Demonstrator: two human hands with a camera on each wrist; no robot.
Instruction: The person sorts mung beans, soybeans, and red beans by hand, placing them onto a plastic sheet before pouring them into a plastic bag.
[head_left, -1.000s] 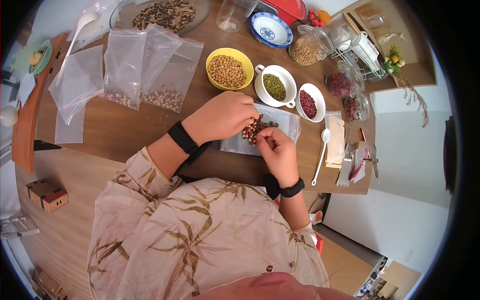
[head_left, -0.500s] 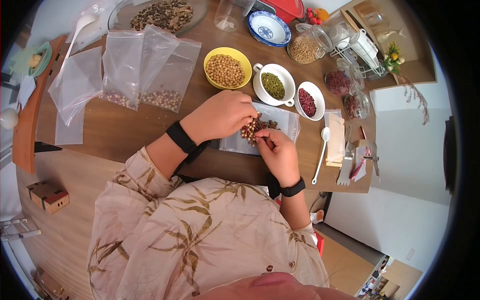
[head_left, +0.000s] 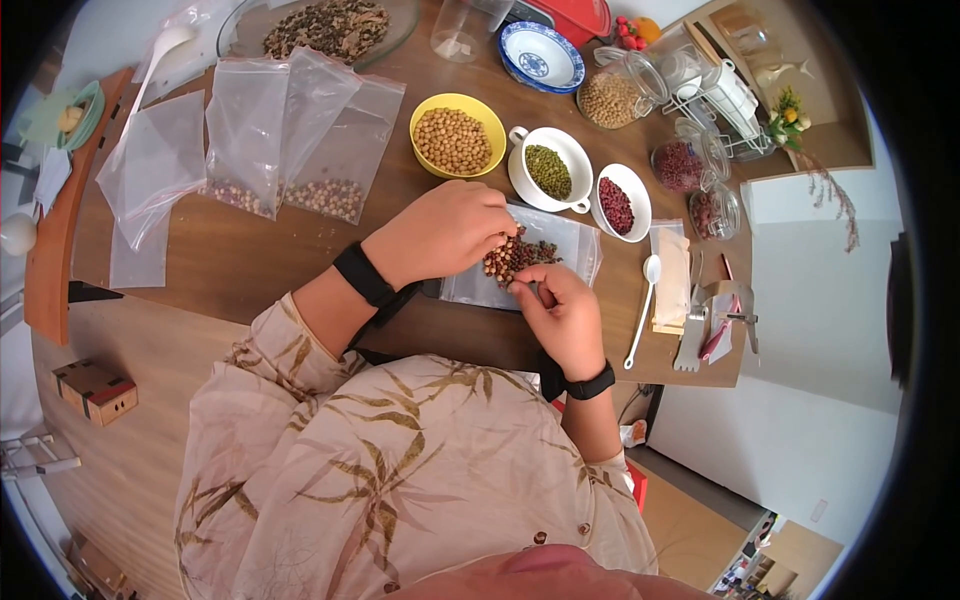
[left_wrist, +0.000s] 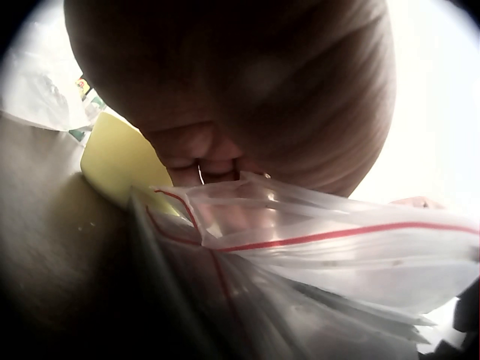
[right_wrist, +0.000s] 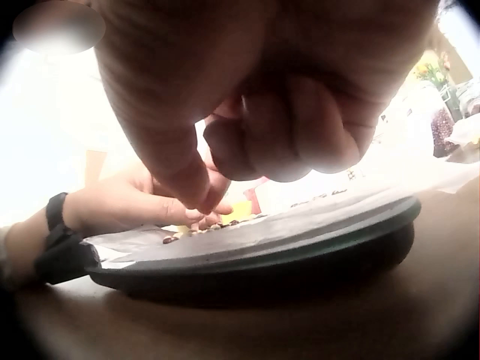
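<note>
- At the counter (head_left: 230, 275), my left hand (head_left: 440, 230) bends its fingers over mixed beans (head_left: 538, 252); I cannot tell whether that grip holds any.
- My right hand (head_left: 568, 315) brings thumb and forefinger together at the pile's near side, other fingers curled; whether a bean sits between the tips, I cannot tell.
- The beans lie heaped between my hands on a clear plastic bag (head_left: 580, 245), which rests on a dark-rimmed support (right_wrist: 262, 277).
- Just beyond stand the yellow bowl (head_left: 498, 123) of chickpeas, a two-handled white bowl (head_left: 576, 165) and a smaller white bowl (head_left: 641, 215).
- At risk, in my judgement: a tug on the slick plastic could send beans rolling over its edge.
- Also at risk: a lifted left wrist or knuckle could knock the yellow bowl, mixing its chickpeas into the pile.
</note>
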